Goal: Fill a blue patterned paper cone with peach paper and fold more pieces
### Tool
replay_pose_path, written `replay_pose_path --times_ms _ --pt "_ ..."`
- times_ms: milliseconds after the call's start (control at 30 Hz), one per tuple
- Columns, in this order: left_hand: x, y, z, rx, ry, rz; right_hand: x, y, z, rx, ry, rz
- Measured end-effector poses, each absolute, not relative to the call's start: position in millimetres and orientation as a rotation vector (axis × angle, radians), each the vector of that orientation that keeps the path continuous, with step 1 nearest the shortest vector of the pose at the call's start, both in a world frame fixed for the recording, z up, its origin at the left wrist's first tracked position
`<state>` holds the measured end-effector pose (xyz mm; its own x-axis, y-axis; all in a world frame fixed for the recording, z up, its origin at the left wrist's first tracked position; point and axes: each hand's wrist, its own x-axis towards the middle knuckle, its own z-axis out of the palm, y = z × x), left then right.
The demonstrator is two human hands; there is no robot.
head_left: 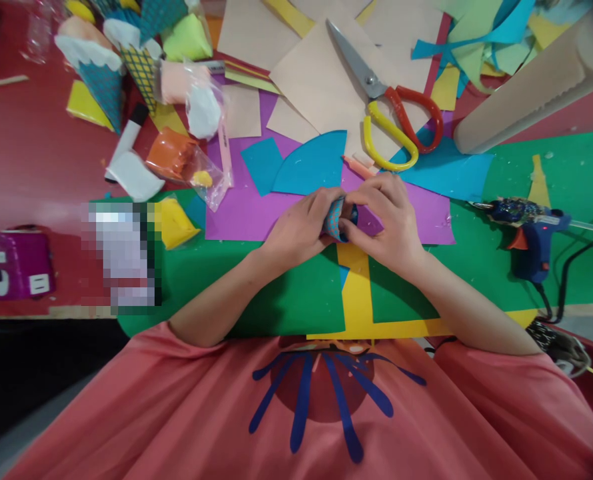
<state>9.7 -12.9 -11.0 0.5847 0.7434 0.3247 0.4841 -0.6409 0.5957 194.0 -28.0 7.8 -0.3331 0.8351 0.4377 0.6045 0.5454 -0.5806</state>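
Since paper likely uncurls, the left hand point(301, 223) clamps the blue roll point(334, 219); the right hand point(389, 227) touches its rim — grip unclear.

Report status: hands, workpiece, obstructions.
Left hand and right hand on curled blue patterned paper. Scissors lying beyond. Glue gun off right.

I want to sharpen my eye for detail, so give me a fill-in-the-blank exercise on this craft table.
The curled piece held by the left hand and touched by the right hand is mainly ____ outside.
The scissors have one red handle and one ____ handle.
The glue gun lies on a ____ sheet.
The marker has a white barrel and a ____ cap.
Missing words: blue; yellow; green; black.
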Motion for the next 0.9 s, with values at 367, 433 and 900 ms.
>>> replay_pose_path --times_ms 367,433,900 --pt "6 -11 -7 2.261 1.010 0.725 194 -28 11 -1.026 -2.060 0.290" --pt "5 -11 -8 2.248 1.015 0.695 193 -29 11 -1.006 -2.047 0.337" --pt "14 -17 11 1.835 0.944 0.462 197 -25 16 -0.881 -1.918 0.052"
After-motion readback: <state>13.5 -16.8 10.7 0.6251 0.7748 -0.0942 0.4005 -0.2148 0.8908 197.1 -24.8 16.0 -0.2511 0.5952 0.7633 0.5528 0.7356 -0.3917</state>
